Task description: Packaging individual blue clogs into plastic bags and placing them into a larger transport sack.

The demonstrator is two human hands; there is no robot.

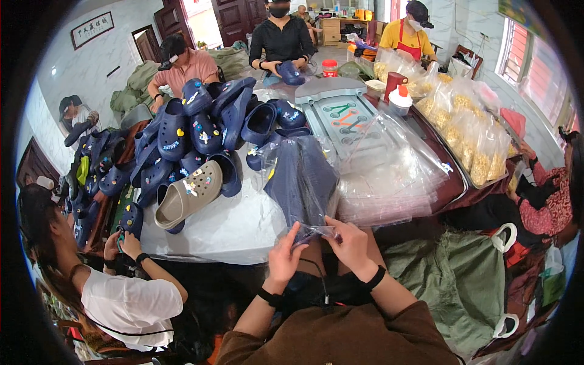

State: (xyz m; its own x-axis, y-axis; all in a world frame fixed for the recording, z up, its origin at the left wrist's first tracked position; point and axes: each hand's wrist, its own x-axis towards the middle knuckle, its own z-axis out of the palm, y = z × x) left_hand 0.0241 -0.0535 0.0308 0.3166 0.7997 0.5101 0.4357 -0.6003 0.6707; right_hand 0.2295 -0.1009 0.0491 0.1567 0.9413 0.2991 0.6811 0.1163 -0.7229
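A clear plastic bag with navy clogs inside lies at the front edge of the table before me. Its near end is held between my left hand and my right hand. Both hands are closed on the plastic, a short way apart, thumbs and fingers pinching it. The clogs are seen through the film, soles or uppers hard to tell apart. To the left of the bag a beige clog with charms leans on a pile of navy clogs.
A stack of clear bags lies right of me, by a grey plastic board. Beyond stand a white bottle and a tray of filled bags. A green sack is at lower right. Co-workers surround the table, one close at left.
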